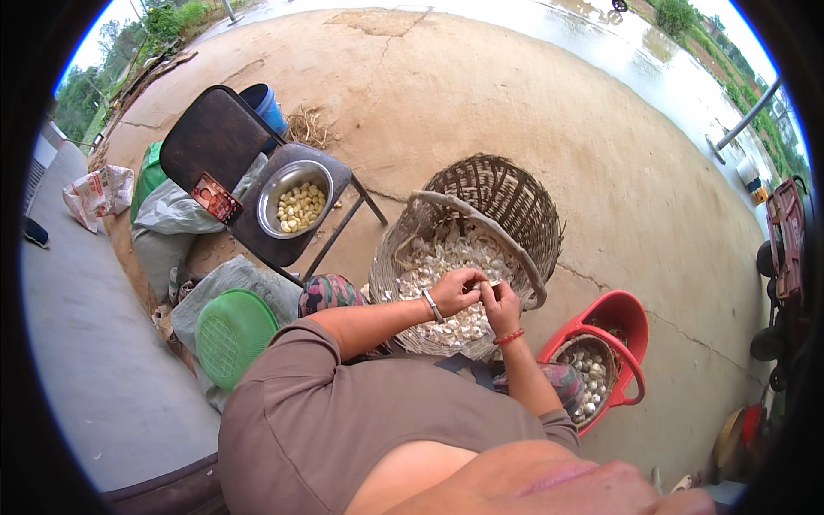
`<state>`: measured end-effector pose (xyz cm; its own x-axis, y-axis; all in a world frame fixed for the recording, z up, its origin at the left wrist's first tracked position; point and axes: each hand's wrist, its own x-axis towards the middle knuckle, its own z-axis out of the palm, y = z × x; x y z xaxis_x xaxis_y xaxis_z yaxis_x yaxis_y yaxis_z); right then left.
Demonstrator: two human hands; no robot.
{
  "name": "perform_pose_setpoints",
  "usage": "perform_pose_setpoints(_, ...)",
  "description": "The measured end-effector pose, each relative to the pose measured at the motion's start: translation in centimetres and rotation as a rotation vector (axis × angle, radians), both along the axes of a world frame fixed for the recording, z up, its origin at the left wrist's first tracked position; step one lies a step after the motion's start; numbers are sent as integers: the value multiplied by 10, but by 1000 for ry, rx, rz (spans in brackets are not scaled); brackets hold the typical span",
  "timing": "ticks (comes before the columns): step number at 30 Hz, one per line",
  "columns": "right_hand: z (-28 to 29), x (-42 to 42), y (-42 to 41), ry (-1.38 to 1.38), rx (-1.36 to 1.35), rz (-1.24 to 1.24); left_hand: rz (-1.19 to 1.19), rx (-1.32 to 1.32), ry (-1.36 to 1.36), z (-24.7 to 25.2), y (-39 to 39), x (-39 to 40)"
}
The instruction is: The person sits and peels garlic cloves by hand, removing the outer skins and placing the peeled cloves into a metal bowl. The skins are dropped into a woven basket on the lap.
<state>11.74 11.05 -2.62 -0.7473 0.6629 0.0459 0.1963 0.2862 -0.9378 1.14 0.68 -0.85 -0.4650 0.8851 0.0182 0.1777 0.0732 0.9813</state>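
My left hand [456, 293] and my right hand [501, 308] meet above a large wicker basket [386, 257] between my knees. Pinched between their fingertips is a small pale piece, apparently a garlic clove [494, 282], partly hidden by the fingers. Papery garlic skins [473, 248] lie thick in the basket. To the left, a steel bowl [265, 209] of peeled garlic cloves [300, 207] rests on the seat of a dark folding chair [253, 239]. Garlic bulbs [589, 380] fill a small basket at my right knee, set in a red plastic basket [634, 322].
A phone [217, 198] leans against the chair's backrest. Behind the chair stands a blue bucket [273, 109]. Sacks [170, 209] and an upturned green plastic basket [232, 335] are at the left. The wicker basket's arched handle [492, 225] rises just beyond my hands. A cart [785, 238] stands far right.
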Motion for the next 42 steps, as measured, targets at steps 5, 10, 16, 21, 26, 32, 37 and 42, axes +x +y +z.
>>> perform_pose_setpoints(5, 7, 2, -1, -183, 231, 71, 72, 53, 43, -9, -4, 8)
perform_pose_setpoints(10, -5, 6, -5, -22, 316, 124, 112, -38, 51, -8, 0, 17)
perform_pose_setpoints(16, -6, 4, -8, 43, 84, 49, 170, 88, -53, -14, 6, 27)
perform_pose_setpoints(21, -10, 4, -8, 54, -163, 22, 181, 133, -213, -17, 7, 30)
perform_pose_setpoints(26, -3, 3, -6, 147, -574, 2, 84, 113, -488, -10, 7, 24)
perform_pose_setpoints(32, -10, 7, 6, 193, -1127, 42, 23, 157, -984, -7, 8, 12)
perform_pose_setpoints(37, 1, 4, 3, 187, -1083, -141, 70, 133, -931, -14, 4, 5)
perform_pose_setpoints(42, 0, 3, 0, 224, -941, -41, 121, 119, -870, -18, 3, 3)
